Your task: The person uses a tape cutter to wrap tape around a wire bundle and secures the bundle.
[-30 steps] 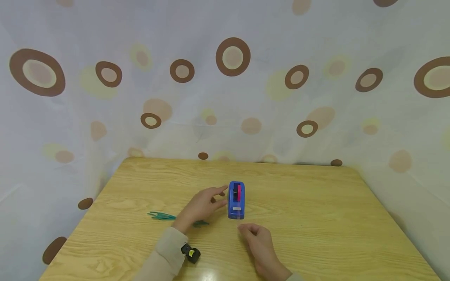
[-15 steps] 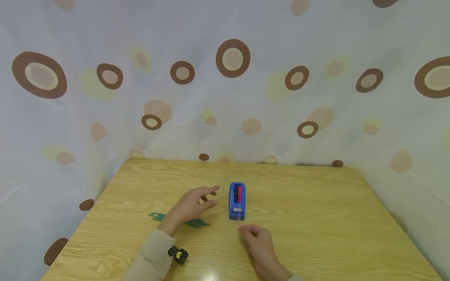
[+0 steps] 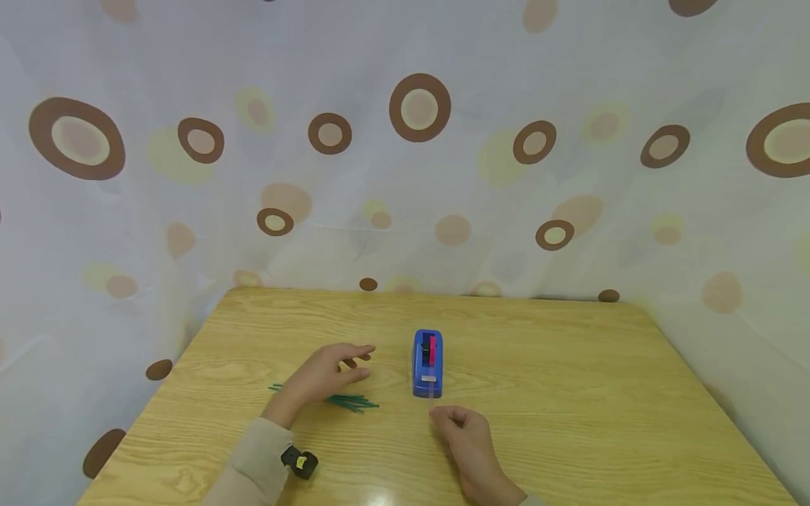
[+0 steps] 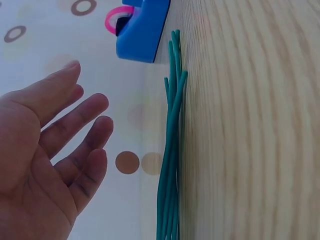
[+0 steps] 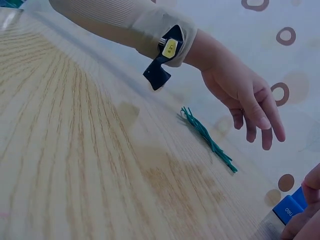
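Note:
A blue tape dispenser (image 3: 419, 376) with a pink-cored roll (image 3: 433, 351) stands near the middle of the table. From its front a clear strip of tape (image 3: 432, 395) runs toward me, and my right hand (image 3: 470, 444) pinches its end between thumb and forefinger. To the left, my left hand (image 3: 318, 374) is raised over a bundle of thin green strands (image 3: 351, 402), partly covering it in the head view. Its fingers are relaxed and hold nothing, as the left wrist view of the hand (image 4: 55, 135) shows. The right wrist view has the whole bundle (image 5: 202, 131) lying on the wood.
The wooden table (image 3: 569, 393) reaches back to a patterned curtain (image 3: 481, 190) that hangs behind it and at both sides. A black strap with a yellow label (image 3: 300, 462) sits at my left sleeve cuff.
My left hand has drawn back leftward from beside the dispenser, over the green strands. The right hand keeps its place with the tape end; the dispenser has stayed put.

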### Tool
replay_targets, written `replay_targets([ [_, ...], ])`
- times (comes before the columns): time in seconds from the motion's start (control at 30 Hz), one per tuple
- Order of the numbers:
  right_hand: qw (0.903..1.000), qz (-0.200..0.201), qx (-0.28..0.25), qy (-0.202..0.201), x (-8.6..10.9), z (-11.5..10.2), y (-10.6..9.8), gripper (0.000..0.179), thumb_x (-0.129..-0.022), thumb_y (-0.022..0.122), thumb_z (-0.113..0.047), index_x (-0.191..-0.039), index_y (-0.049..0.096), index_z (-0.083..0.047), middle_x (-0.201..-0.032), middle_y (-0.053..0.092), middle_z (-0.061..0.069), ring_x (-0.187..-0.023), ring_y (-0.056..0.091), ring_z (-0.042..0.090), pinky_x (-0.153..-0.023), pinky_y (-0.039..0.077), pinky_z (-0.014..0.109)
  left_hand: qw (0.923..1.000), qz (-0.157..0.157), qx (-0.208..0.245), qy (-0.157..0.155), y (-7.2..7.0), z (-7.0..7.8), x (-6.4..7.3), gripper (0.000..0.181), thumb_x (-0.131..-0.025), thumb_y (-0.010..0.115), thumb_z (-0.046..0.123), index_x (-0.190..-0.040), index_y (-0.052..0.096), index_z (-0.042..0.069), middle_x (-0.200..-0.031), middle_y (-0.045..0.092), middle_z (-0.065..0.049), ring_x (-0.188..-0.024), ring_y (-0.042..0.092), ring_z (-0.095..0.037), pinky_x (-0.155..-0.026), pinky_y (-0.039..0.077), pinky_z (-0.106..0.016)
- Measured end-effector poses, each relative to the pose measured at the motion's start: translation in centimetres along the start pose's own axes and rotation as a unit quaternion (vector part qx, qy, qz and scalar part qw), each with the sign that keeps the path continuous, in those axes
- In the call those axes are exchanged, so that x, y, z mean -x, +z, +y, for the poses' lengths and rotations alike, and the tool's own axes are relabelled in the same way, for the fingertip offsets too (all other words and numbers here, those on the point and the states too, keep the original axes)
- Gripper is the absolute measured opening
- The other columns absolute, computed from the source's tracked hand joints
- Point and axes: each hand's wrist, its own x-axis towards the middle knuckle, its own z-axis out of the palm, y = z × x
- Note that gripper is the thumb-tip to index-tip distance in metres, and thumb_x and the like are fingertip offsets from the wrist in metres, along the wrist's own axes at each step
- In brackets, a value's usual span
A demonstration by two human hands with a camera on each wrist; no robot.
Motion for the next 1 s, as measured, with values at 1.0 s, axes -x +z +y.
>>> replay_targets([
  [1.0,0.9998,-0.008,-0.019,-0.006,0.0,0.2,0.0,0.028,-0.096,0.066,-0.021,-0.109,0.068,0.004,-0.088,0.056,0.002,-0.064,0.041,0.012,-0.053,0.037,0.023,0.9989,-0.009,-0.012,-0.044,-1.8,-3.6,3.5,0.042,-0.087,0.077,0.024,-0.125,0.068,0.008,-0.125,0.066,-0.005,-0.117,0.057,-0.033,-0.098,0.044,-0.05],
])
